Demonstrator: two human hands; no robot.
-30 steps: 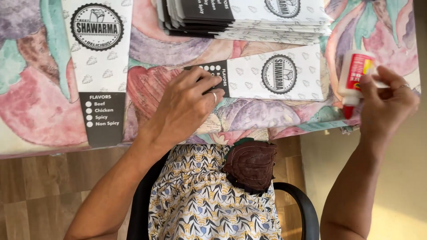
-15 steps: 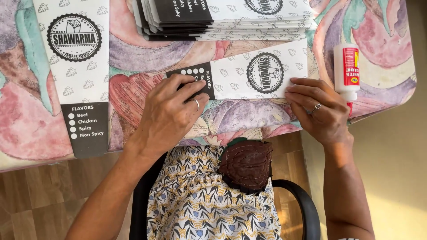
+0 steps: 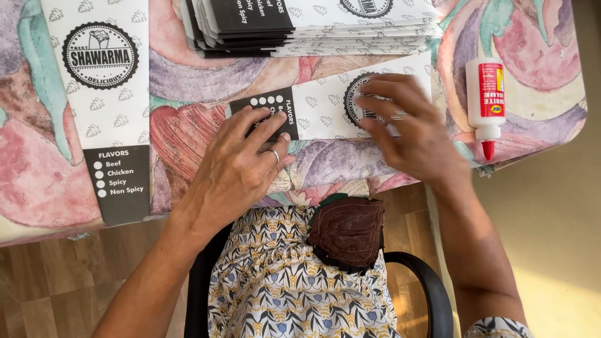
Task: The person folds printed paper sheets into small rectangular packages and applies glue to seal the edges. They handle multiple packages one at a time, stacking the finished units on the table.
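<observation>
Glue bottle (image 3: pixel 486 103) now lies released on the worktop (image 3: pixel 188 75); right hand (image 3: pixel 410 128) has moved over, and with left hand (image 3: pixel 241 166) presses open-palmed on the folded paper sleeve (image 3: pixel 319 106).

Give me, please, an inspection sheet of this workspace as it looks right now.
Surface: table under a pastel floral cloth, its near edge just ahead of the person's lap.
Job's things: flat printed paper sleeve lying crosswise, both hands on it.
Clutter: stack of similar sleeves behind it; one unfolded printed sheet at the left; white glue bottle with a red tip lying at the right; brown pouch on the lap.
Grippers: left hand flat on the sleeve's dark end; right hand spread over its round emblem.
Cables: nothing seen.
Surroundings: wooden floor, black chair arm.
</observation>
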